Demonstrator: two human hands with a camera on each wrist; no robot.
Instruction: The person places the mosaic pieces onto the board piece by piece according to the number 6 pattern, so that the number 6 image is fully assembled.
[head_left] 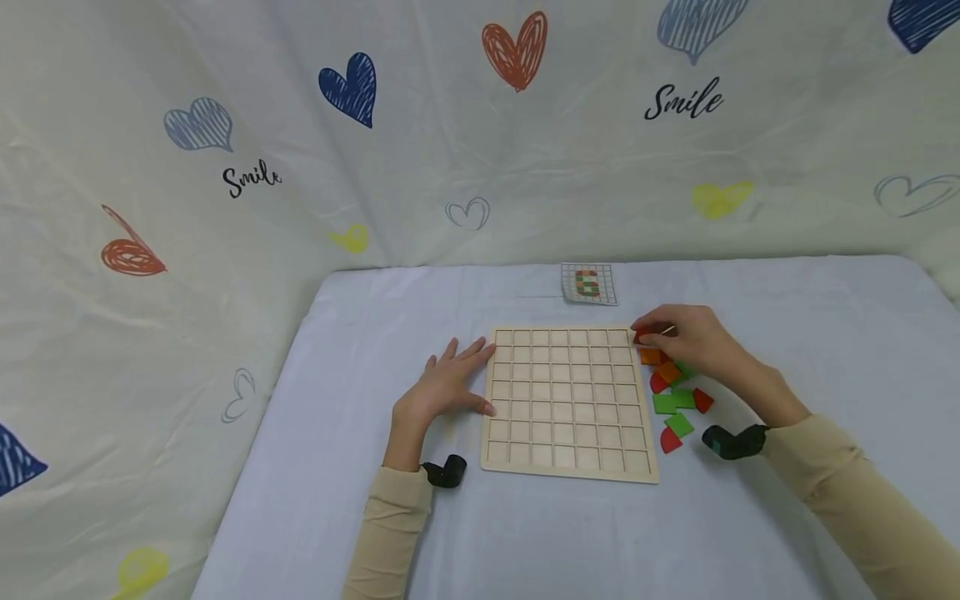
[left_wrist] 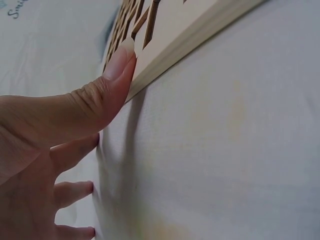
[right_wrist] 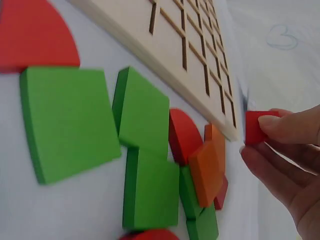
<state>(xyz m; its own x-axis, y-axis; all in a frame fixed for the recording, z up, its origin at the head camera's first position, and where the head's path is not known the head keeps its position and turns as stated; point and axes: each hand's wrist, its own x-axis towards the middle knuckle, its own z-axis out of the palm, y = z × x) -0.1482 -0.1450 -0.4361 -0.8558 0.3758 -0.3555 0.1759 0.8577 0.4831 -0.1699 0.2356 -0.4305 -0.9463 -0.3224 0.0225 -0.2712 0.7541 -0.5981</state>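
Observation:
A square wooden grid board (head_left: 572, 402) lies on the white-covered table, its compartments bare. At its left edge rests my left hand (head_left: 444, 390), fingers spread, the thumb touching the rim in the left wrist view. Beyond the board's upper right corner, my right hand (head_left: 693, 337) pinches a red block (right_wrist: 255, 127) between thumb and fingers. Beside the board's right edge lie loose flat pieces: green squares (right_wrist: 70, 120), orange squares (right_wrist: 206, 170) and red quarter-round pieces (right_wrist: 185, 132). Some of them overlap.
A small printed card (head_left: 588, 284) with a coloured grid pattern lies behind the board near the table's back edge. A white cloth with hearts (head_left: 515, 50) and lettering hangs behind the table. Dark wrist cameras (head_left: 735, 442) sit on both wrists.

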